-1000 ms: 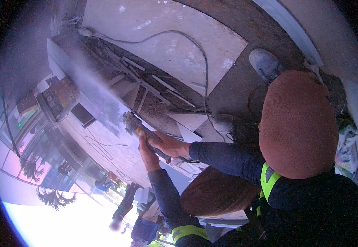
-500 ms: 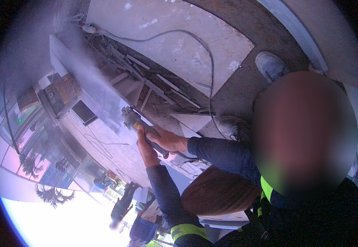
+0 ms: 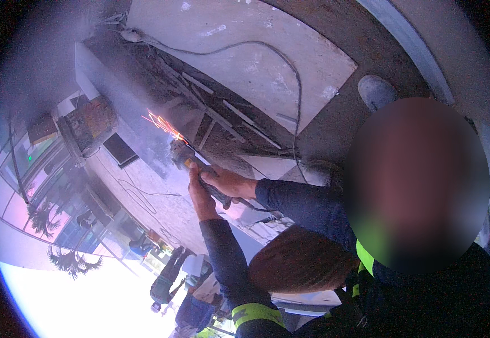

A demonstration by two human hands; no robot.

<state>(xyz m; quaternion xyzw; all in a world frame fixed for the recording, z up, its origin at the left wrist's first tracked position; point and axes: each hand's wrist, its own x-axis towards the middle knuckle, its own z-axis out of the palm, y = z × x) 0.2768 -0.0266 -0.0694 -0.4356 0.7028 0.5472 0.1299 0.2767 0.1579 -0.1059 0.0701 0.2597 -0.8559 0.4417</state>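
Note:
Both my hands are wrapped round a dusty grey angle grinder. My left hand grips it from the lower-left side, thumb lying along the body. My right hand is closed over the body from the other side. Orange sparks fly up and left from the grinder's head, at the edge beside a pale, dusty surface. The disc itself cannot be made out. From the grinder's rear end a dark cord runs off toward my knee.
Long narrow strips lie piled beyond the grinder. A large pale board has a cable across it. My shoe is at upper right. Dust hangs upper left. Two people are in the background, lower left. A blurred oval covers part of the right.
Orange sparks now spray from the grinder's head, where only pale dust showed before. The whole view has shifted slightly; both hands keep their hold on the grinder.

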